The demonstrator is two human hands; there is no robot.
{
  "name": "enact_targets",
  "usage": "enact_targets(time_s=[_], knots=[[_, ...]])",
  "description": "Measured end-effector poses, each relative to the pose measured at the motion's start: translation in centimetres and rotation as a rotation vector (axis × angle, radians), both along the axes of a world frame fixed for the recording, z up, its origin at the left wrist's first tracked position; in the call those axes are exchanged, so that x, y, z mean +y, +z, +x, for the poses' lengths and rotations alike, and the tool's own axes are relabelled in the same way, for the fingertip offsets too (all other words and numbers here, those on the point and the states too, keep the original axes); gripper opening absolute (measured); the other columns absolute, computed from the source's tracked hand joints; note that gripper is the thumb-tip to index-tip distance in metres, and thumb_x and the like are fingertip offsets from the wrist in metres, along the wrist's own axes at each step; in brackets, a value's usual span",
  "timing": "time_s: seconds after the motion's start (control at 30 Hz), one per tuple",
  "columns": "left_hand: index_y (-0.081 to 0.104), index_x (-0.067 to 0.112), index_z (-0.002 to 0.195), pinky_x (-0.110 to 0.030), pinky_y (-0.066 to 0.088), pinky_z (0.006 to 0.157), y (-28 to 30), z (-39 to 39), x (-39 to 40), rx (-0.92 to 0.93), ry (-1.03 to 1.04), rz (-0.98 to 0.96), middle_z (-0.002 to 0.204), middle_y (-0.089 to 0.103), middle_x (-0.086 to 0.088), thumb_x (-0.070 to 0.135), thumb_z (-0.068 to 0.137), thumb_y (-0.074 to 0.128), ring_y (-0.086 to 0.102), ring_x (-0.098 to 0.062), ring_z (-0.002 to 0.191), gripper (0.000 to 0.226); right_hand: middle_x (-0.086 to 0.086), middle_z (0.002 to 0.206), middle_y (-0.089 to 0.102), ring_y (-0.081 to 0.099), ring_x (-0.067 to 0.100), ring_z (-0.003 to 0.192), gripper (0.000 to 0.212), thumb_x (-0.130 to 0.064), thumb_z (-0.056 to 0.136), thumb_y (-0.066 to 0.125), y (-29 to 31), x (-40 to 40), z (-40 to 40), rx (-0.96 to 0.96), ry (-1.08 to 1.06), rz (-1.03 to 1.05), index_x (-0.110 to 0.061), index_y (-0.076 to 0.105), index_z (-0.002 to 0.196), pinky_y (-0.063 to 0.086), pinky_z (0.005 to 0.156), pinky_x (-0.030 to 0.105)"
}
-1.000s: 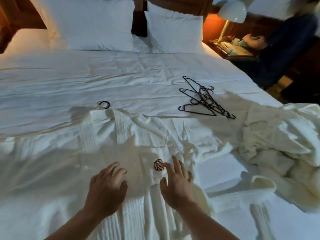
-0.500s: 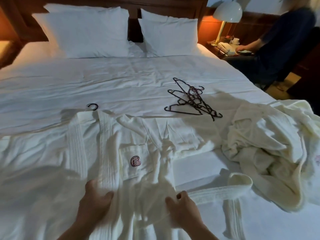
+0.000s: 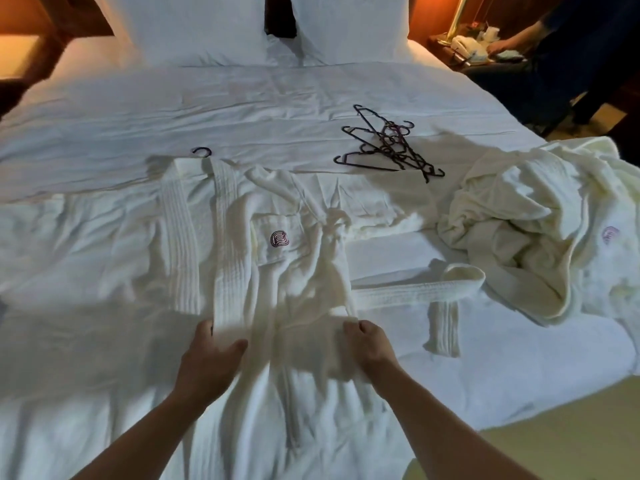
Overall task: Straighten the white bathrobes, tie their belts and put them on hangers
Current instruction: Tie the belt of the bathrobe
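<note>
Head view, hands (image 3: 207,362) gripping bathrobe (image 3: 294,271)

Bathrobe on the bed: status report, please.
Both hands, left hand and right hand, grip flat bathrobe. Belt untied. Nothing in the way.
</note>
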State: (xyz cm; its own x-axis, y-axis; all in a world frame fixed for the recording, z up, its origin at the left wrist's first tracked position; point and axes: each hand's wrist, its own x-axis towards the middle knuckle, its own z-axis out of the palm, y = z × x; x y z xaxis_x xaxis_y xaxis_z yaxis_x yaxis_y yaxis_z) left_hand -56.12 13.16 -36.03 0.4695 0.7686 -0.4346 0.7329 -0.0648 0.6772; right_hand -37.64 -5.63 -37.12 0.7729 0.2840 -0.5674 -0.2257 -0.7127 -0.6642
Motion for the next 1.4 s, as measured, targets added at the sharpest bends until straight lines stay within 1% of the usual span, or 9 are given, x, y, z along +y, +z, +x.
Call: enact_targets(time_s=[0.33,0.47,0.6,0.7,0.77,0.93,1.13,1.27,1.4], knots=[[0.066,0.006,0.114,-0.041,0.047,0.092,-1.7,-3.5,-3.8,-0.025,0.189,0.060,0.113,0.069,-0.019,0.020,0.096,0.065,0.063,-0.037,0.109,0.023,-0.003,0.091,0.060,0.058,0.023,0.085,0.039,-0.041,0.084,0.076,2.1,-5.0,-0.2,-0.317,-0.114,-0.098,-0.015,0.053,0.101,0.046,0.076,0.033],[0.066,0.005,0.118,-0.044,0.046,0.096,-2.7,-5.0,-6.5,0.048,0.177,0.070,0.119,0.069,-0.019,0.041,0.093,0.066,0.062,-0.039,0.114,0.043,0.003,0.097,0.072,0.069,0.023,0.088,0.047,-0.055,0.090,0.067,-0.1,-8.1,-1.0,0.011,0.031,-0.033,-0.011,0.067,0.106,0.057,0.079,0.037],[0.067,0.009,0.116,-0.042,0.046,0.090,-2.7,-5.9,-8.5,0.038,0.167,0.064,0.114,0.071,-0.015,0.038,0.094,0.066,0.064,-0.038,0.111,0.037,0.009,0.096,0.077,0.075,0.023,0.083,0.028,-0.034,0.087,0.079,0.7,-11.6,-1.3,0.249,0.071,0.174,-0.012,0.073,0.103,0.064,0.074,0.044],[0.061,0.005,0.104,-0.042,0.041,0.084,-2.3,-6.5,-9.3,0.070,0.199,0.111,0.112,0.066,-0.024,0.034,0.098,0.062,0.060,-0.043,0.109,0.030,0.008,0.089,0.075,0.074,0.023,0.075,0.024,-0.025,0.082,0.083,1.3,-12.6,-1.4,0.051,0.015,0.221,-0.011,0.071,0.097,0.062,0.059,0.041],[0.057,0.006,0.099,-0.039,0.038,0.080,-1.9,-6.7,-9.6,0.092,0.177,0.114,0.109,0.066,-0.025,0.032,0.099,0.060,0.060,-0.043,0.107,0.026,0.003,0.088,0.073,0.071,0.021,0.078,0.028,-0.036,0.083,0.080,1.0,-12.6,-1.6,-0.143,0.024,0.122,-0.014,0.068,0.095,0.062,0.068,0.043],[0.061,0.010,0.111,-0.040,0.042,0.086,-1.7,-7.7,-10.8,0.077,0.097,0.106,0.110,0.066,-0.013,0.038,0.095,0.064,0.060,-0.034,0.103,0.032,0.004,0.097,0.073,0.070,0.016,0.087,0.044,-0.054,0.090,0.069,-0.9,-14.4,-4.0,0.168,0.107,0.051,-0.012,0.071,0.102,0.056,0.072,0.029],[0.059,0.006,0.095,-0.044,0.045,0.079,-2.7,-9.5,-11.7,0.107,0.195,0.166,0.098,0.067,-0.022,0.026,0.091,0.071,0.062,-0.042,0.095,0.023,0.001,0.065,0.070,0.065,0.008,0.059,0.035,-0.043,0.079,0.085,-1.6,-17.6,-5.0,-0.142,0.007,0.145,-0.011,0.069,0.077,0.049,0.050,0.025],[0.057,0.001,0.113,-0.044,0.042,0.086,-2.9,-8.4,-12.4,0.170,0.228,0.147,0.115,0.064,-0.028,0.024,0.094,0.065,0.059,-0.046,0.110,0.031,0.001,0.072,0.067,0.063,0.017,0.069,0.042,-0.052,0.081,0.078,-2.6,-17.9,-5.6,-0.151,-0.004,-0.029,-0.012,0.063,0.080,0.045,0.055,0.031],[0.038,0.009,0.143,-0.051,0.044,0.098,-2.1,-7.1,-13.5,0.193,0.252,0.252,0.135,0.052,-0.028,0.015,0.087,0.065,0.052,-0.048,0.120,0.062,-0.001,0.096,0.059,0.060,0.022,0.087,0.032,-0.035,0.088,0.068,-3.7,-17.4,-5.9,-0.073,0.108,-0.185,-0.017,0.049,0.106,0.051,0.073,0.036]])
